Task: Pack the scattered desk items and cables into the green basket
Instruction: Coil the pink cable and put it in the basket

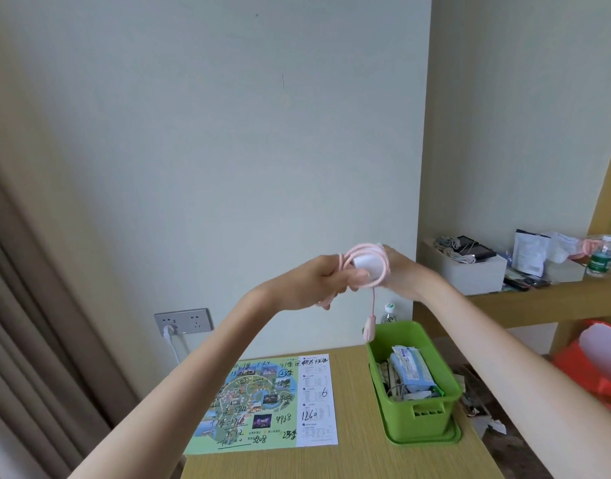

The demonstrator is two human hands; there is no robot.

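Note:
Both hands are raised in front of the wall, holding a pink cable point(470, 261) coiled around a white charger block. My left hand point(318, 281) grips the coil's left side; my right hand point(400, 271) holds the block and the coil's right side. One pink end of the cable point(369, 328) hangs down just above the far-left rim of the green basket point(419, 414). The basket stands on the desk's right part and holds a blue wipes pack point(413, 369) and some cords.
A printed map sheet with handwriting point(269, 402) lies flat on the wooden desk point(359, 458). A wall socket point(184, 321) with a white plug sits behind. A shelf at right carries a white box point(470, 271), packets and a bottle. A red bag point(594, 368) stands lower right. Curtain at left.

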